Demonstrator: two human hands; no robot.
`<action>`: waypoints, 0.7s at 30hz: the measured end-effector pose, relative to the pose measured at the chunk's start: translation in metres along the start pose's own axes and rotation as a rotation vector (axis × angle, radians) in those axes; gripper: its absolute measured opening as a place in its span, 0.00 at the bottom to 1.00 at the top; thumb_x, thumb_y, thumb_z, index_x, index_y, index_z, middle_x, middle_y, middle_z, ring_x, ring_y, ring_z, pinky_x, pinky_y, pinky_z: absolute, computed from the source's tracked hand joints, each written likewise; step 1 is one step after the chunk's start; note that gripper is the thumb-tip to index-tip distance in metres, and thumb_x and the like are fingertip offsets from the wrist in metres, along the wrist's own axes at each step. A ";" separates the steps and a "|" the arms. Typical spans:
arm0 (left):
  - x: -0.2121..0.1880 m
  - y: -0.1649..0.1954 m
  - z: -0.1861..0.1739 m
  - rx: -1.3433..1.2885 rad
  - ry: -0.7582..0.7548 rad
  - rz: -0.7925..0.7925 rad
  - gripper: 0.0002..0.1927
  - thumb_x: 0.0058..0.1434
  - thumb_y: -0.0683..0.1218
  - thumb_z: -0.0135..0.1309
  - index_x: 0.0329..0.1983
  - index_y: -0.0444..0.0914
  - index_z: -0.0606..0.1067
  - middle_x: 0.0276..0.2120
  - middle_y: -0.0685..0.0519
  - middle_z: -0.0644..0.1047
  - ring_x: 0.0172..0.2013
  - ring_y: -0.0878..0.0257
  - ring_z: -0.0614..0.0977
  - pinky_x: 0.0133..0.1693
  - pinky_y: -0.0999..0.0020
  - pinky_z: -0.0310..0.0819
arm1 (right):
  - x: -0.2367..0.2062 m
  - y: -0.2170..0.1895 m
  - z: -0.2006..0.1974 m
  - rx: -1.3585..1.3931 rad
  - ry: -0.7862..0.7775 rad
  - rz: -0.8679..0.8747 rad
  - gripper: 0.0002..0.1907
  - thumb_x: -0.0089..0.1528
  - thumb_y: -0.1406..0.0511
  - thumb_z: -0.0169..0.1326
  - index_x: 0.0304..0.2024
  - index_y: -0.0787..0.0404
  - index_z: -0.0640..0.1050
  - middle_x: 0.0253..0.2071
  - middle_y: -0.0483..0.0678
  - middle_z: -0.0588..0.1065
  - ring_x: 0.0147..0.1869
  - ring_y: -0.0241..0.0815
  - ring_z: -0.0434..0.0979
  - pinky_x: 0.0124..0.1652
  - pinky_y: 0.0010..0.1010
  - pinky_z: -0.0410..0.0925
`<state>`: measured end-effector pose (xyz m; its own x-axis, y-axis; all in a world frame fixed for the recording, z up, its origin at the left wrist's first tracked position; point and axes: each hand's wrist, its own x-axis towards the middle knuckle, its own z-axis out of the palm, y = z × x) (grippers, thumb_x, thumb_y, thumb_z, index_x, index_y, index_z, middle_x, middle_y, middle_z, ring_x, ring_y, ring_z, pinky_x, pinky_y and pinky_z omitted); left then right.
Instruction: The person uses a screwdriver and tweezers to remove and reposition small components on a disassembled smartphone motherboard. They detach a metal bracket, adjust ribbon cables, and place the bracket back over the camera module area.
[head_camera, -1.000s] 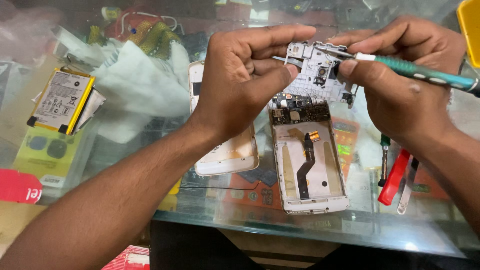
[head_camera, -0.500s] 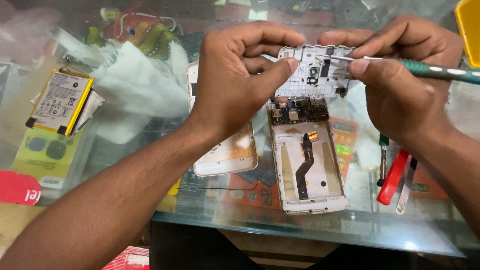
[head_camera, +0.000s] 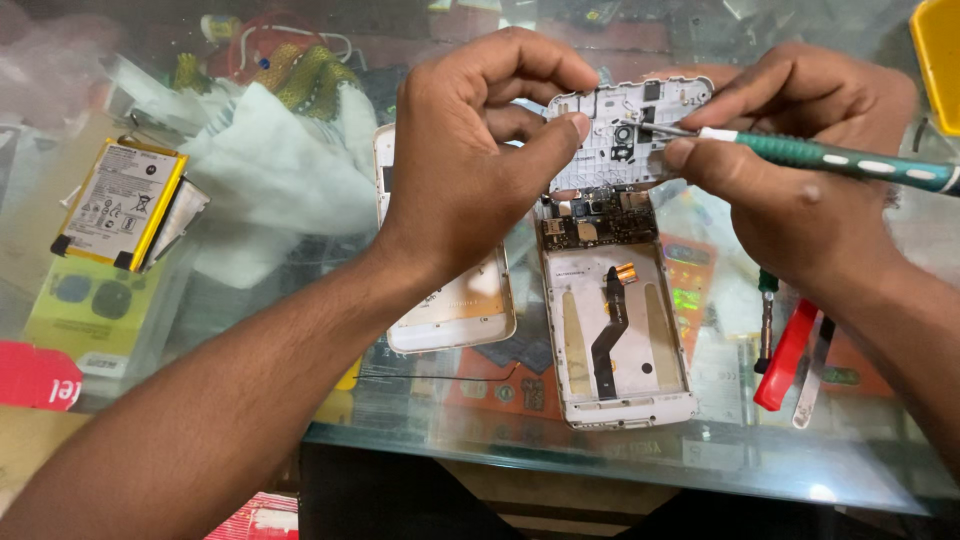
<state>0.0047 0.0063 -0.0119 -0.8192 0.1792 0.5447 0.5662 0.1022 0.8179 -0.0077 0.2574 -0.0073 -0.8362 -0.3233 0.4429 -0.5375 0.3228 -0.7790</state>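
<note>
My left hand (head_camera: 470, 160) pinches a white plastic inner phone frame piece (head_camera: 620, 135) by its left edge, holding it above the glass counter. My right hand (head_camera: 790, 170) steadies the piece's right side and grips a green-handled screwdriver (head_camera: 830, 158), whose metal tip rests on the piece near a round camera opening. Directly below lies an opened white phone body (head_camera: 617, 330) with a dark circuit board at its top and a black flex cable down its middle.
A white phone back cover (head_camera: 455, 310) lies under my left wrist. A yellow-edged battery (head_camera: 125, 205) and crumpled white cloth (head_camera: 270, 170) sit at the left. Red-handled tweezers (head_camera: 787, 355) and a small screwdriver (head_camera: 765, 320) lie right of the phone. The glass counter's edge (head_camera: 620, 465) runs near me.
Both hands have shifted slightly left and up with the white piece, and the screwdriver tip has moved inward onto the piece near the camera opening.
</note>
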 end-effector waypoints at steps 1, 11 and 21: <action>0.000 0.000 0.000 0.000 -0.002 0.003 0.08 0.66 0.33 0.59 0.49 0.31 0.78 0.41 0.49 0.81 0.37 0.71 0.85 0.36 0.80 0.84 | 0.000 0.000 0.000 -0.009 -0.001 -0.013 0.08 0.64 0.70 0.65 0.39 0.67 0.76 0.37 0.50 0.79 0.36 0.31 0.79 0.38 0.17 0.72; 0.000 0.014 0.002 -0.095 -0.040 -0.098 0.15 0.61 0.33 0.61 0.49 0.32 0.73 0.44 0.49 0.81 0.38 0.69 0.87 0.35 0.80 0.86 | -0.003 -0.002 0.002 0.011 0.004 -0.037 0.09 0.66 0.71 0.65 0.39 0.67 0.76 0.38 0.51 0.79 0.38 0.30 0.80 0.40 0.16 0.73; -0.004 0.006 0.005 -0.006 -0.101 -0.064 0.20 0.63 0.32 0.63 0.58 0.31 0.77 0.47 0.45 0.85 0.35 0.72 0.86 0.34 0.81 0.84 | 0.001 -0.009 0.008 0.144 -0.054 -0.009 0.08 0.65 0.71 0.64 0.38 0.67 0.76 0.41 0.52 0.79 0.42 0.34 0.83 0.45 0.22 0.78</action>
<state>0.0117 0.0110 -0.0099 -0.8403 0.2699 0.4702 0.5122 0.1111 0.8516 -0.0033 0.2469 -0.0035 -0.8223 -0.3742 0.4288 -0.5205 0.1899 -0.8325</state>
